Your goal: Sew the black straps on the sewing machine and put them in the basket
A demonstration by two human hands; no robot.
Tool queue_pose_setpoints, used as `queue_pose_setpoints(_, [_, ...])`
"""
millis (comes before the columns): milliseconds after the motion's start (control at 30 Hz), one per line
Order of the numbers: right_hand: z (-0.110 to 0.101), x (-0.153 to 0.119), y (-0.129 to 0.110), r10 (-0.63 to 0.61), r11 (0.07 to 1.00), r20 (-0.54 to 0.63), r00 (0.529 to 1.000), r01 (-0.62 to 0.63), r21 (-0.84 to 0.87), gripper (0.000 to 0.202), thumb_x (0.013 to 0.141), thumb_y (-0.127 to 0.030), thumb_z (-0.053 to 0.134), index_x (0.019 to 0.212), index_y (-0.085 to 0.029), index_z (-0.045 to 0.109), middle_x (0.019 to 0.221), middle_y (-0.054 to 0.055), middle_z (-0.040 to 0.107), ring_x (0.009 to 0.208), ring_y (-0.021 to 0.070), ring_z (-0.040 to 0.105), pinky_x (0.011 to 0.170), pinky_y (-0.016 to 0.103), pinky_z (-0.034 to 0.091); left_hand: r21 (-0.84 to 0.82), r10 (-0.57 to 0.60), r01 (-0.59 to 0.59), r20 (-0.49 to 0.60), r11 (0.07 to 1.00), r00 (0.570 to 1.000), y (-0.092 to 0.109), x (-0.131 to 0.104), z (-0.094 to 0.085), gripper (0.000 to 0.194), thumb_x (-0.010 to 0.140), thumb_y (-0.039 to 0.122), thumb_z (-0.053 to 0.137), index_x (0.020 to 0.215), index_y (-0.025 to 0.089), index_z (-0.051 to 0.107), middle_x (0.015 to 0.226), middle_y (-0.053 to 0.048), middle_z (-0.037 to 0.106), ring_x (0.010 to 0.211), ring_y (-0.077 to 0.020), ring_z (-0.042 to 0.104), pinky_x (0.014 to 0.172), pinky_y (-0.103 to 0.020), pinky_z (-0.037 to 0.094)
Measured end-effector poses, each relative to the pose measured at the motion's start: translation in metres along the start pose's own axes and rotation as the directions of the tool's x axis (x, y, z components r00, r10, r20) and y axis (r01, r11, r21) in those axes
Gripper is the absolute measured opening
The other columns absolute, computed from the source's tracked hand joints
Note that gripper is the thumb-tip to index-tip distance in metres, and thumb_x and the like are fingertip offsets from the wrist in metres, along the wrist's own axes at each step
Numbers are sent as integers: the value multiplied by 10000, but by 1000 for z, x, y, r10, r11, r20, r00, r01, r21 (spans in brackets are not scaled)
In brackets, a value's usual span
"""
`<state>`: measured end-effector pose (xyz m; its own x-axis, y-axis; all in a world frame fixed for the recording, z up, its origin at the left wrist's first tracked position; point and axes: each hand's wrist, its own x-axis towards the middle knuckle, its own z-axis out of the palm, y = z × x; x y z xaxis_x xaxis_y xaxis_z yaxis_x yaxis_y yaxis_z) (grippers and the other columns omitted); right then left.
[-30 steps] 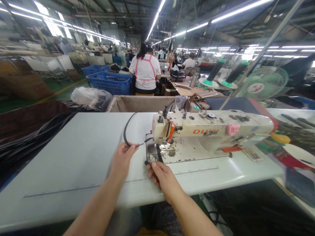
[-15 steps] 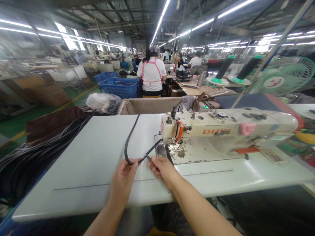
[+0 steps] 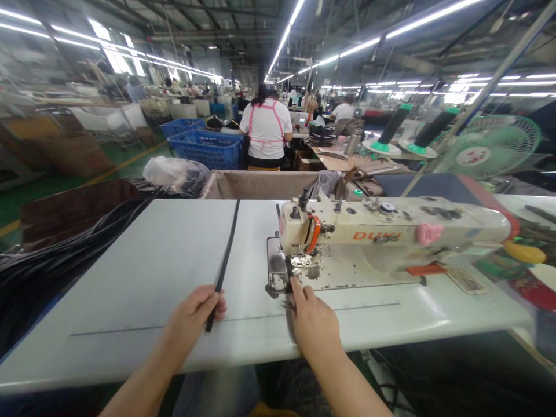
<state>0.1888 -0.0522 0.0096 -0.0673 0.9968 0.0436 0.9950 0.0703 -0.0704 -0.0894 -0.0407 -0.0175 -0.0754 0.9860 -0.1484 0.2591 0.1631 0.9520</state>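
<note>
My left hand (image 3: pixel 200 308) is closed on a narrow black strap (image 3: pixel 227 250), pinching it between thumb and fingers close to its near end. From there the strap runs away over the white tabletop to the far edge. In my right hand (image 3: pixel 316 321) is a pair of thread snips (image 3: pixel 287 305), mostly covered by the palm, with the tips poking out to the left. The fingertips of that hand press on a dark strip just in front of the needle area of the sewing machine (image 3: pixel 391 229). Exactly how far the strip runs under the foot is hidden.
A ruler line (image 3: pixel 117 331) marks the table (image 3: pixel 143 272). Many black straps (image 3: pixel 65 272) hang off its left side. Behind stand a fabric-lined bin (image 3: pixel 260 184), blue baskets (image 3: pixel 208 150) and a seated person (image 3: pixel 266 130). Thread cones (image 3: pixel 393 128) and a green fan (image 3: pixel 495 147) are at right.
The strap in my left hand has come apart from the piece at the machine, and that hand has moved left and nearer. My right hand has moved right to the machine, keeping the snips.
</note>
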Motion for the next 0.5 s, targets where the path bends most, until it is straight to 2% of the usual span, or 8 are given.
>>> queue_pose_setpoints(67, [4,-4,3,-20,998,72,997,24,-54,624,954,-102,553,1565,-175,451,1085,99,736,830,236,742,679,329,543,60,-45,45,-2,997,999,-8,6,-8,660,750,722,649,1063,149,743,690,-34,686,577,-181,622,601,-324,535])
queue_pose_setpoints(133, [5,-5,4,-36,995,89,995,43,-85,585,987,-122,510,1567,-160,455,1056,106,750,817,240,756,668,325,557,109,-77,82,-48,991,996,-14,11,-19,767,726,701,623,1228,127,707,623,-6,650,504,-159,540,522,-296,455])
queue_pose_setpoints(200, [5,-5,4,-37,994,101,994,48,-103,540,1012,-147,480,1552,-153,481,1034,113,759,797,241,765,656,319,566,163,-88,105,-106,981,990,-18,15,-33,810,721,685,584,1295,123,682,736,-45,721,510,-156,531,506,-293,430])
queue_pose_setpoints(267, [4,-3,4,-39,993,121,992,52,-103,525,1022,-157,464,1546,-155,491,1046,117,766,795,239,772,656,313,574,266,-70,111,-159,957,985,-18,19,-52,760,740,659,555,1277,142,705,854,-71,767,549,-166,564,545,-303,457])
queue_pose_setpoints(400, [4,1,6,-36,995,142,989,49,-91,535,1035,-167,433,1570,-160,459,1104,120,776,814,245,784,680,330,598,517,5,151,-287,843,958,-13,28,-103,601,784,561,528,1186,187,770,734,-35,737,618,-210,634,673,-325,515])
queue_pose_setpoints(500, [9,4,10,-41,996,143,989,52,-69,519,1057,-194,373,1568,-160,457,1175,143,773,814,244,792,691,344,611,635,167,143,-402,759,900,-8,26,-160,520,839,486,487,1155,188,773,927,-64,781,734,-220,690,795,-324,544])
